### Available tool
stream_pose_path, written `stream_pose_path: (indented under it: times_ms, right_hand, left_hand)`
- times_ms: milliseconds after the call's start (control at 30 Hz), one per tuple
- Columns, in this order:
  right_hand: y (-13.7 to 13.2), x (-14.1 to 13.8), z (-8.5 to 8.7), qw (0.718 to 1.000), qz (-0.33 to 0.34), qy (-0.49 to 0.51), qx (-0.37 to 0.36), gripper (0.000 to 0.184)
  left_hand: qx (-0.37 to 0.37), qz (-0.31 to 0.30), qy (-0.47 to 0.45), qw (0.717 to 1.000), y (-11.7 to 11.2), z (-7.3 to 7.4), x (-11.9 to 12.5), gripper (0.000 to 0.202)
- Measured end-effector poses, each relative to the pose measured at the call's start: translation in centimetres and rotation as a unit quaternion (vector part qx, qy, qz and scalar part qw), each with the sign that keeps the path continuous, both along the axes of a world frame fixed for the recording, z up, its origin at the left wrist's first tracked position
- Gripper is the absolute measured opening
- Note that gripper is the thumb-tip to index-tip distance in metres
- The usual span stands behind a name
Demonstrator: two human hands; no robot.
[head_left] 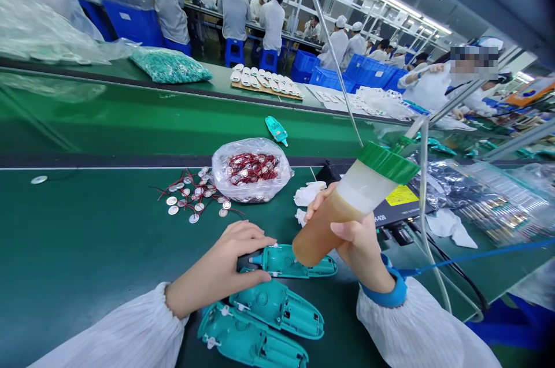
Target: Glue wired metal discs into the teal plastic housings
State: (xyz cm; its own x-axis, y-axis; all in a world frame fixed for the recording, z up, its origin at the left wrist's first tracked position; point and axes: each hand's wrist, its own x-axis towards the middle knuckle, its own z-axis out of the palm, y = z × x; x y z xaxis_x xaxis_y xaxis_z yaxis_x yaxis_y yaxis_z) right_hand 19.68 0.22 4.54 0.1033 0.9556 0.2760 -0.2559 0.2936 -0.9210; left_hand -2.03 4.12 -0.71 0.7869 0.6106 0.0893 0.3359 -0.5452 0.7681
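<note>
My right hand [353, 241] is wrapped round an amber-filled plastic bottle [342, 212] with a green cap, tilted so its base hangs over a teal plastic housing [290, 262] on the green table. My left hand [225, 267] lies over the left end of that housing, fingers curled on it, holding it down. A blue strap [390, 293] circles my right wrist. Two more teal housings [277, 310] lie just in front of me, open side up.
A clear bag of red-wired metal discs [251, 168] sits ahead, loose discs [191, 197] beside it. A black device with a yellow label [399, 203] and cables lies right. A conveyor belt [130, 119] carries one teal part [276, 129]. Workers stand beyond.
</note>
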Motion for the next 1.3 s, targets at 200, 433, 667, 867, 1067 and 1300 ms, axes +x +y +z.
stream_pose_path:
  times_ms: [200,433,667,867,1067,1300]
  right_hand:
    - [-0.2,-0.2,0.1,0.999,-0.009,-0.044,0.003,0.015]
    - [-0.8,-0.7,0.3,0.997,-0.033,-0.062,0.008,0.021]
    - [-0.9,-0.9,0.1,0.994,-0.042,-0.093,0.048,0.029]
    - [-1.2,-1.1,0.4,0.995,-0.013,-0.089,0.033,0.038]
    - [-1.3,-1.1,0.6,0.994,-0.027,-0.096,0.036,0.036]
    - [-1.3,-1.2,0.3,0.992,-0.028,-0.108,0.060,0.038]
  left_hand:
    - [0.004,-0.002,0.001,1.000,0.0,0.5,0.2,0.041]
    - [-0.009,0.003,-0.003,1.000,-0.2,1.4,0.5,0.039]
    - [-0.010,0.003,-0.010,1.000,-0.2,1.2,0.5,0.038]
    - [-0.011,0.007,0.000,1.000,-0.3,1.2,0.5,0.039]
    - [-0.006,0.004,-0.010,1.000,-0.2,1.1,0.5,0.037]
    - [-0.011,0.001,0.000,1.000,-0.1,1.2,0.6,0.040]
